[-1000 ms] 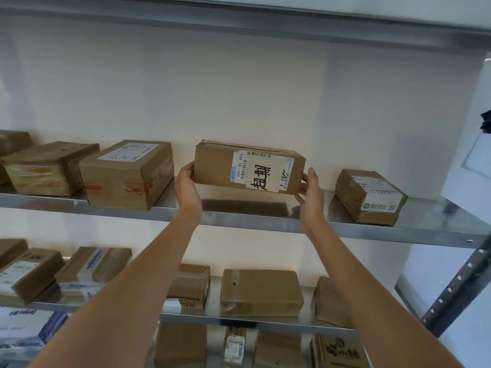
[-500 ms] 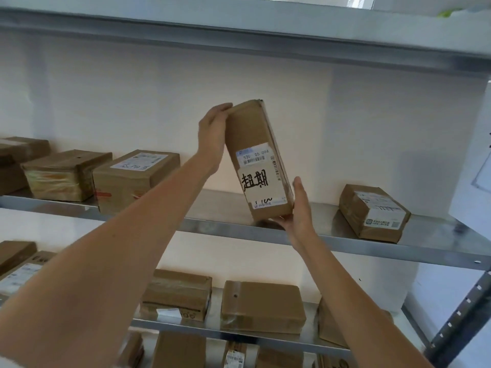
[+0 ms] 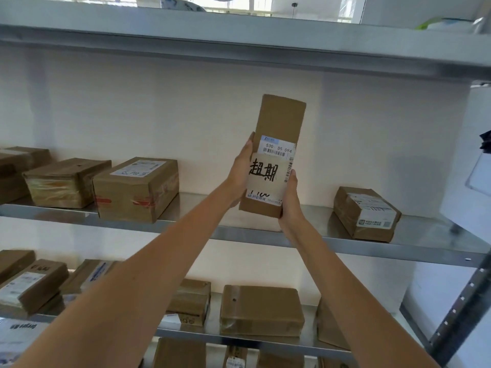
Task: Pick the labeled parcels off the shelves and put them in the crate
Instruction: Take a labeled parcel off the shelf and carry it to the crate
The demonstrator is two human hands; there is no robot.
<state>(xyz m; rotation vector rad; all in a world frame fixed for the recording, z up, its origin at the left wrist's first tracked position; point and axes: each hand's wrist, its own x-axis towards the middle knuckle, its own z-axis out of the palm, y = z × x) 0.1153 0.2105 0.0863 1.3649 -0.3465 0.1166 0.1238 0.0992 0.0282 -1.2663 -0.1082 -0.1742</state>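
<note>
A long brown cardboard parcel with a white label and black handwriting stands upright in the air, in front of the middle shelf. My left hand grips its left side at label height. My right hand holds its lower right edge and bottom corner. The label faces me. No crate is in view.
More brown parcels lie on the middle shelf: one with a label at the right, two boxes at the left. The lower shelf holds several flat parcels. A metal shelf runs overhead, an upright post at the right.
The parcel has been lifted off the middle shelf and turned from lying flat to standing upright. My left hand slid from its top end down to its left side.
</note>
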